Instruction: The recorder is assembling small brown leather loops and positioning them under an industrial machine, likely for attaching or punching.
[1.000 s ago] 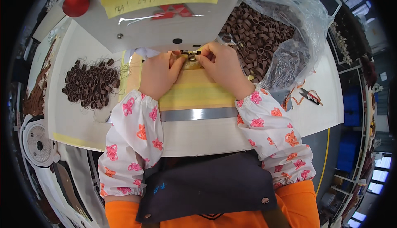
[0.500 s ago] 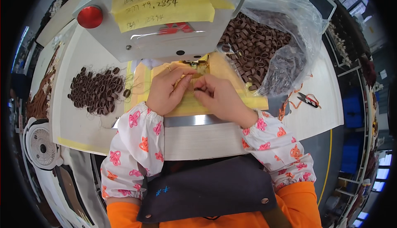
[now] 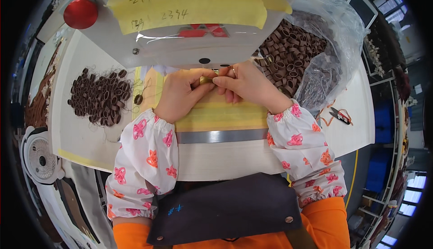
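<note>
My left hand (image 3: 181, 91) and my right hand (image 3: 249, 85) meet just below the front of a white sewing machine (image 3: 173, 50). The thumb and fingers of each are pinched together, with the fingertips almost touching. Whatever lies between them is too small and too covered to make out. Beneath my hands spreads the yellow-taped work surface (image 3: 216, 116), with a metal strip (image 3: 221, 136) along its near edge. One brown loop trailing threads (image 3: 138, 99) lies left of my left hand. The needle area is hidden behind the machine head and my fingers.
At the left lies a pile of brown loops with loose threads (image 3: 100, 96). A clear plastic bag (image 3: 345, 46) at the right holds many brown loops (image 3: 288, 57). Thread snips (image 3: 340, 116) and orange cord (image 3: 325, 120) rest near the right edge. A white fan (image 3: 41, 156) stands at far left.
My right hand has moved up and turned to bring its fingertips against my left hand's. The dark brown loop it pinched is now out of sight. The whole view has shifted closer to the machine.
</note>
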The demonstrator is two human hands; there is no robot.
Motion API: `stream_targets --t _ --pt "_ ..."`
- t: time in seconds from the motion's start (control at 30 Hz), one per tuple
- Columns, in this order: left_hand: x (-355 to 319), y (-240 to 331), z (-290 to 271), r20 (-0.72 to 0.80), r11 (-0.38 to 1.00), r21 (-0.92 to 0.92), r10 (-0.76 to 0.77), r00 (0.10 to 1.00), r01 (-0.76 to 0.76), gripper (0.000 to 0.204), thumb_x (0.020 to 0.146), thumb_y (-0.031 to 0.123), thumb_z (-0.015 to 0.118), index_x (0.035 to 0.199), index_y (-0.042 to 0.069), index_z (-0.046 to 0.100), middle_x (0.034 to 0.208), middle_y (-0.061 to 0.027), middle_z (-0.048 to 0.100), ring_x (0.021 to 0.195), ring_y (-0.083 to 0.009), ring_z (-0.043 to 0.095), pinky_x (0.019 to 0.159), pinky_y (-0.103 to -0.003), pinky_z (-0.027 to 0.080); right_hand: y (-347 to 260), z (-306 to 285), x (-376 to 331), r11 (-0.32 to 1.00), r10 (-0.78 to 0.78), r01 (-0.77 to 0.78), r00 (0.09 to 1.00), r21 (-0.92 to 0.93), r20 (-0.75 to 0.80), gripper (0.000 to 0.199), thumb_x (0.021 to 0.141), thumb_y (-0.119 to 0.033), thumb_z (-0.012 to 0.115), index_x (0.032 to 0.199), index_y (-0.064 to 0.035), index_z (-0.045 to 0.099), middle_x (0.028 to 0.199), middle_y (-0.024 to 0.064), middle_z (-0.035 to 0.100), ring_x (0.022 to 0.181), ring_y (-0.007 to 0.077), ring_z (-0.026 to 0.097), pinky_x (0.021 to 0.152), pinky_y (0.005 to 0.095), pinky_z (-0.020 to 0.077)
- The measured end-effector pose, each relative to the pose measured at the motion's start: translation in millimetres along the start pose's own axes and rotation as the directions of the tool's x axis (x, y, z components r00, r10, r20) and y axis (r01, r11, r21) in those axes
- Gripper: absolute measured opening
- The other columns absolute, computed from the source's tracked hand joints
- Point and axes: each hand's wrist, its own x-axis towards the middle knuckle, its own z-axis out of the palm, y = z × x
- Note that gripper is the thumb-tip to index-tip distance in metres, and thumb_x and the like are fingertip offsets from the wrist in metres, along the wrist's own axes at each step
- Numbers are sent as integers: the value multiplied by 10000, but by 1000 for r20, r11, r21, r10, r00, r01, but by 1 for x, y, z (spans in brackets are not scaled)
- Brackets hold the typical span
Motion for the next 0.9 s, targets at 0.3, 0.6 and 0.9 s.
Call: stream_targets --t 0.3,0.6,0.9 --pt "1 -7 8 -108 987 98 -118 987 129 299 808 234 672 722 -50 638 498 -19 483 487 -62 385 445 -249 324 20 13 -3 754 -579 366 763 -545 -288 73 766 -25 614 778 18 557 710 178 594 659 347 587 584 391 464" --pt "9 -3 7 -108 951 109 -278 954 290 388 791 326 687 650 -24 599 487 -6 436 482 -68 362 446 -262 313 24 13 2 709 -637 364 697 -604 -329 54 770 -12 596 798 10 555 771 184 585 693 367 578 584 413 464" --pt "11 -9 10 -187 995 31 -84 979 91 256 781 236 662 683 4 615 489 -60 495 426 -165 397 439 -314 332 25 17 4 671 -655 336 688 -661 -314 67 790 -36 583 802 6 533 752 195 577 686 381 577 582 433 468"
